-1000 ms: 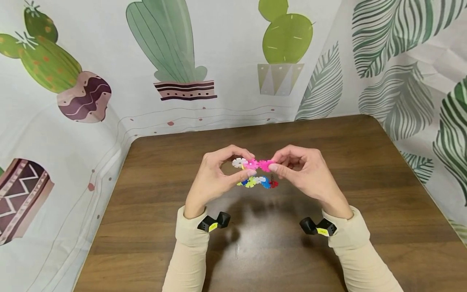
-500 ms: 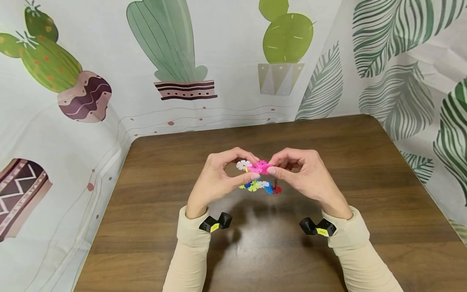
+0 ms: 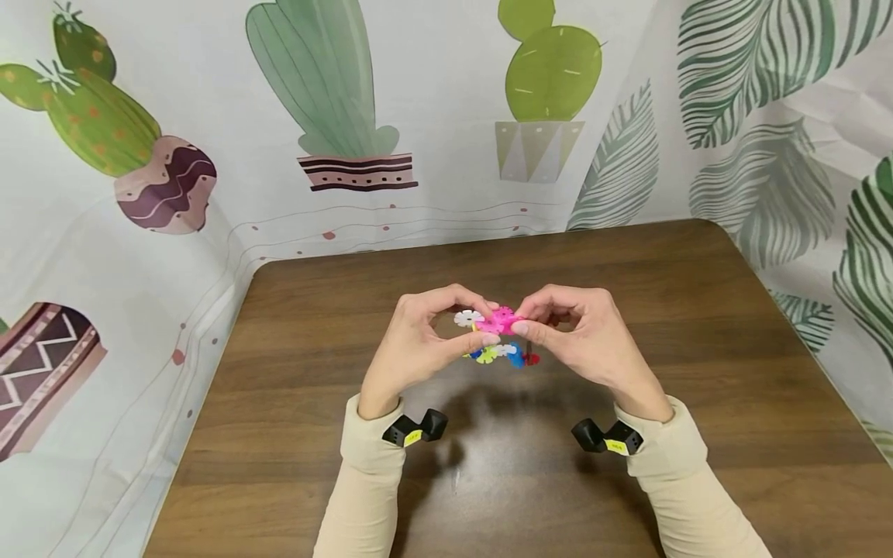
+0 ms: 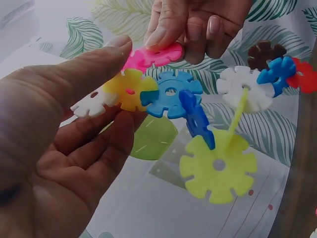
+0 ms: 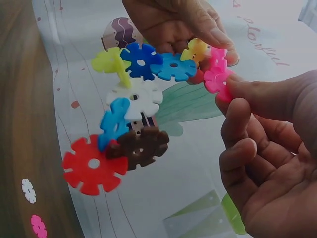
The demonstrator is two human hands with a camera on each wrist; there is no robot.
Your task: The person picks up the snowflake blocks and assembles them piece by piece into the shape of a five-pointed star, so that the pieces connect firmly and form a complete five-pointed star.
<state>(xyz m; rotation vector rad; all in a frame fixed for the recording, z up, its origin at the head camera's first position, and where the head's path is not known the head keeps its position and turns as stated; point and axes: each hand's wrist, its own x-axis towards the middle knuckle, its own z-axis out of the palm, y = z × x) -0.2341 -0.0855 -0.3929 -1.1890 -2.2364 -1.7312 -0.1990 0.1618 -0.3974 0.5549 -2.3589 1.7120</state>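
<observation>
Bent chain of multicoloured notched plastic discs hung above brown wood-grain worktop; long axis ran left-right in head view, chain folded back, lower run pointed right toward red round plastic disc; left hand kept narrow grip, pinched pink plastic disc; right hand, grip likewise narrow, pinched adjoining deeper-pink plastic disc

Holding left arm and right arm out front, pinching with left hand, pinching with right hand too, pointing thumbs toward each other, nearly meeting!
</observation>
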